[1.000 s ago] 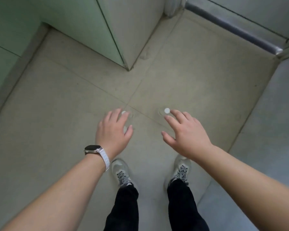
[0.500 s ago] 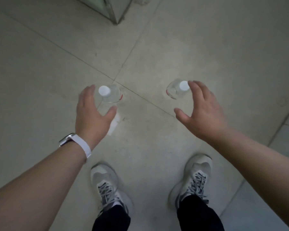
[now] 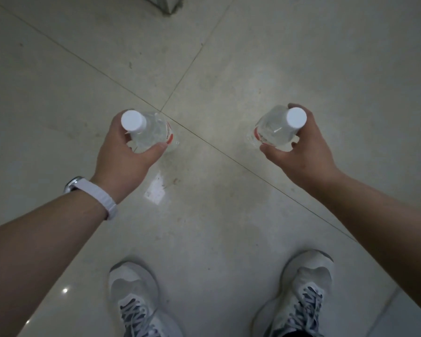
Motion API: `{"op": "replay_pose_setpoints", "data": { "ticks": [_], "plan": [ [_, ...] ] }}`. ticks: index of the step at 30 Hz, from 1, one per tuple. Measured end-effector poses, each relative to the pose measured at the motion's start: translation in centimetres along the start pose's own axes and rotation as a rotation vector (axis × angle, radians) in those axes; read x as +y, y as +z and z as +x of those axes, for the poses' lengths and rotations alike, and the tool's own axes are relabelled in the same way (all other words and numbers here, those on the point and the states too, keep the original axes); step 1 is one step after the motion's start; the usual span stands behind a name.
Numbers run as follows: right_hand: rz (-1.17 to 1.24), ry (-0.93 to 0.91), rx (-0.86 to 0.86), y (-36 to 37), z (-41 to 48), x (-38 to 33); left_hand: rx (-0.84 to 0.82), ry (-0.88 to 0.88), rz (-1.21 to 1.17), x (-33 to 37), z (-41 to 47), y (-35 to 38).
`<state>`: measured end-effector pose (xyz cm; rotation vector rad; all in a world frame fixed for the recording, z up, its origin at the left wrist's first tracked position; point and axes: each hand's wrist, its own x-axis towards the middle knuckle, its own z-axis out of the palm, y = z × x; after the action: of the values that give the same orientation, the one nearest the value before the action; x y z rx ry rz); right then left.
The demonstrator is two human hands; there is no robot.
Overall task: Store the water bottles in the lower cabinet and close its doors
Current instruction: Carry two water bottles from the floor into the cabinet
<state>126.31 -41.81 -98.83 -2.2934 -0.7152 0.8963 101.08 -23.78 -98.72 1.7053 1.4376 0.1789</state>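
At the middle left of the frame, the thumb [image 3: 156, 150] of the left hand [image 3: 124, 154] curls across the near side of the left bottle [image 3: 153, 133], and the other fingers pass behind it out of sight, so the hand is clamped round the clear body just under the white cap [image 3: 131, 120]. At the middle right, the right hand [image 3: 304, 154] does the same with the right bottle [image 3: 274, 132]: its thumb [image 3: 270, 150] lies along the near side, one fingertip [image 3: 295, 107] shows beyond the bottle's cap [image 3: 296, 117], and the fingers wrap the shoulder between them. Both bottles lean with their caps towards the camera and show a band of red label lower down. Whether their bases are touching the tiled floor [image 3: 229, 69] or just above it cannot be told from this angle. The two bottles are well apart, one on each side of a tile joint. A white-strapped watch [image 3: 93, 194] sits on the left wrist, and a pair of grey shoes [image 3: 134, 300] stands at the bottom edge. At the top edge only a grey corner [image 3: 167, 4] of something upright shows, perhaps the cabinet. As a judgement, the task is barely begun: both bottles are gripped, but carrying them over, setting them in the lower cabinet and closing its doors all remain.
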Motion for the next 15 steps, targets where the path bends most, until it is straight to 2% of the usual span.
{"op": "replay_pose_setpoints", "data": {
  "ticks": [8, 15],
  "plan": [
    [-0.017, 0.02, 0.048, 0.4, 1.0, -0.7, 0.064, 0.02, 0.015, -0.2, 1.3, 1.2],
    [-0.027, 0.012, -0.004, 0.0, -1.8, -4.4, 0.034, -0.028, 0.009, 0.6, -1.7, -0.6]
  ]
}}
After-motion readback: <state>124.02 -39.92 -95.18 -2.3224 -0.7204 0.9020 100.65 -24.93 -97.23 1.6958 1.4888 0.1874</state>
